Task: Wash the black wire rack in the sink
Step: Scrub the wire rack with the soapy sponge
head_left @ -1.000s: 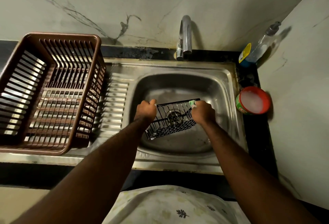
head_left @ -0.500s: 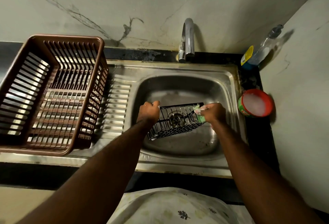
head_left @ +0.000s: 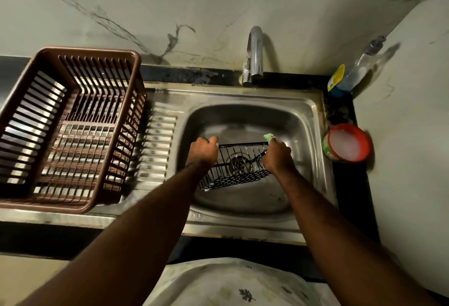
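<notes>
- The black wire rack (head_left: pixel 238 179) is hanging over the basin of the steel sink (head_left: pixel 306 111), tilted, with its far rim raised and its near edge dipping toward the basin floor.
- The left hand (head_left: pixel 202 151) is holding the rack at its left end, its grip curled tight around the top wire.
- The right hand (head_left: pixel 277 155) is sitting at the rack's right end, its grip closed on a green scrubber (head_left: pixel 268 137) that is poking out past the knuckles at the far right corner of the rack.
- The drain (head_left: pixel 237 163) is showing through the rack's wires, right below it.
- White suds are clinging to the rack's near left corner.
- The faucet (head_left: pixel 255 55) is standing at the far side of the sink, and no water can be seen coming from it.
- A brown slatted basket (head_left: pixel 97 50) is resting on the ribbed drainboard (head_left: pixel 158 145) to the left of the basin.
- A red tub (head_left: pixel 364 135) filled with white foam is sitting on the black desk (head_left: pixel 349 196) just right of the sink.
- A clear pump bottle (head_left: pixel 357 72) is leaning in the far right corner against the marble wall.
</notes>
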`<state>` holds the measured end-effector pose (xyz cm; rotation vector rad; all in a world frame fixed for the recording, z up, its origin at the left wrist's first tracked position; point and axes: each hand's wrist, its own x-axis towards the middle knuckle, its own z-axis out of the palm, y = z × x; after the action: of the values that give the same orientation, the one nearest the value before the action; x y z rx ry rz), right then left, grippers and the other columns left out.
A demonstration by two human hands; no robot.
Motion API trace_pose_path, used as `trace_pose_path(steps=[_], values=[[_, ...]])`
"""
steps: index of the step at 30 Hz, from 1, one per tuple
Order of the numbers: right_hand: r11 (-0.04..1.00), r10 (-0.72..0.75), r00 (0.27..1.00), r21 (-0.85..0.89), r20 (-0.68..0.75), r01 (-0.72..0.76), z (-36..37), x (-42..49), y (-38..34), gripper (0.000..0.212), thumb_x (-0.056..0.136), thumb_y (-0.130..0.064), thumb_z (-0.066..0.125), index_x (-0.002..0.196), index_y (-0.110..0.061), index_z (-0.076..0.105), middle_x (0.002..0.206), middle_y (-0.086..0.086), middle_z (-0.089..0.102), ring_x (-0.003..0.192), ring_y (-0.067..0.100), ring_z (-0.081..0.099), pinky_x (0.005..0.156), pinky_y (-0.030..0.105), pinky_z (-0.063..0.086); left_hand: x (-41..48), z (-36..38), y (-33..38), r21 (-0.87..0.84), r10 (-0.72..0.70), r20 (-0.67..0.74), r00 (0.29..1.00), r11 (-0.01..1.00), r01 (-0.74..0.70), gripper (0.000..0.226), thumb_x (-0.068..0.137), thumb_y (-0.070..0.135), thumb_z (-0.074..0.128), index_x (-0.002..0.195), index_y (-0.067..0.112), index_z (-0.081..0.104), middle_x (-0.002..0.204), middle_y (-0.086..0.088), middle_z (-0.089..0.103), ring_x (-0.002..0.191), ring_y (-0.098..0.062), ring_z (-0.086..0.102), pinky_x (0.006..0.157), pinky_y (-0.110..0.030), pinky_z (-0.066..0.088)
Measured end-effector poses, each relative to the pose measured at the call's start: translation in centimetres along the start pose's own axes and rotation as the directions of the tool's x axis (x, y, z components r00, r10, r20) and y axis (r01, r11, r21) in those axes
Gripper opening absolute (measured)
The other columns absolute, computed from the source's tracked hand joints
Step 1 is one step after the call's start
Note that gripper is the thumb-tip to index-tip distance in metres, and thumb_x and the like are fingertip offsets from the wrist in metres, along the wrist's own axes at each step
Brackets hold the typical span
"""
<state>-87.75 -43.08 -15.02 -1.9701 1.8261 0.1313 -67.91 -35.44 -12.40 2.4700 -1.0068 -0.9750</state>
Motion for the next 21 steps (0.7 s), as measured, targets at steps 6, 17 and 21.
trace_pose_path(steps=[6,17,21], values=[[0.990,0.086,0.995,0.114,-0.054,-0.079,1.1,-0.1,0.2,0.036,0.091,-0.003,0.057,0.126,0.000,0.049,0.124,0.023,0.060,0.112,0.040,0.061,0.089,0.042,0.052,-0.1,0.0,-0.4,0.100,0.054,0.014,0.998,0.993,-0.055,0.043,0.107,0.034,0.030,0.124,0.009,0.061,0.106,-0.011,0.051,0.071,-0.009,0.037,0.068,-0.027,0.032],[0.967,0.154,0.988,0.200,0.029,-0.156,-0.4,1.5,2.2,0.026,0.096,-0.015,0.057,0.117,-0.002,0.065,0.116,0.023,0.068,0.105,0.040,0.065,0.084,0.040,0.056,0.1,-0.1,-0.2,0.000,0.007,0.044,0.999,1.000,-0.007,0.046,0.106,0.035,0.033,0.126,0.003,0.059,0.127,-0.023,0.057,0.113,-0.039,0.053,0.083,-0.033,0.034],[0.997,0.075,0.991,0.038,-0.113,-0.072,-2.2,1.8,1.4,0.027,0.091,-0.005,0.060,0.115,-0.014,0.070,0.110,0.017,0.070,0.101,0.037,0.067,0.079,0.037,0.054,-0.2,-0.3,0.5,-0.155,-0.057,0.015,0.998,0.986,0.059,0.037,0.103,0.039,0.041,0.100,0.007,0.061,0.108,-0.018,0.063,0.090,-0.027,0.059,0.079,-0.036,0.045]])
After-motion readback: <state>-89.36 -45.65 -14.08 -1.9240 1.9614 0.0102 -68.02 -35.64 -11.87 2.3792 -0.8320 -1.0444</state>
